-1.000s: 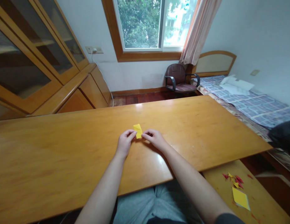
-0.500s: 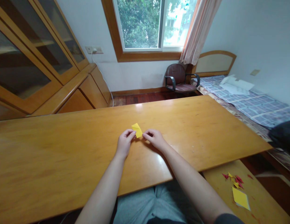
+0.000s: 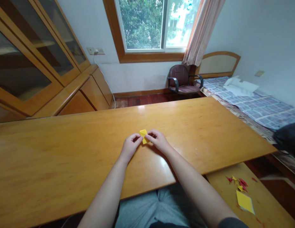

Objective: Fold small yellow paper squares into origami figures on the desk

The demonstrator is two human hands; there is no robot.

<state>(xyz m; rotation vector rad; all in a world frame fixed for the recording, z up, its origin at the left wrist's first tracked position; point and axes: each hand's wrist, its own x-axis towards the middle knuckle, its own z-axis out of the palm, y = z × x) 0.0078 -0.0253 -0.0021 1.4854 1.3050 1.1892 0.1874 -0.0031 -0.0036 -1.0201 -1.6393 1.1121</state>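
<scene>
A small folded yellow paper (image 3: 144, 135) sits between my two hands just above the wooden table (image 3: 66, 152), near its middle. My left hand (image 3: 130, 147) pinches the paper's left side with thumb and forefinger. My right hand (image 3: 157, 140) pinches its right side, fingers curled. Most of the paper is covered by my fingertips; only a small yellow corner shows.
A lower side table (image 3: 256, 202) at the front right carries a yellow paper sheet (image 3: 244, 201) and several small red and yellow folded pieces (image 3: 239, 183). Wooden cabinets (image 3: 42, 69) line the left wall. An office chair (image 3: 182, 79) and a bed (image 3: 256, 104) stand beyond the table.
My hands have moved closer together and the paper is folded down smaller; less yellow sticks up above my fingers than before.
</scene>
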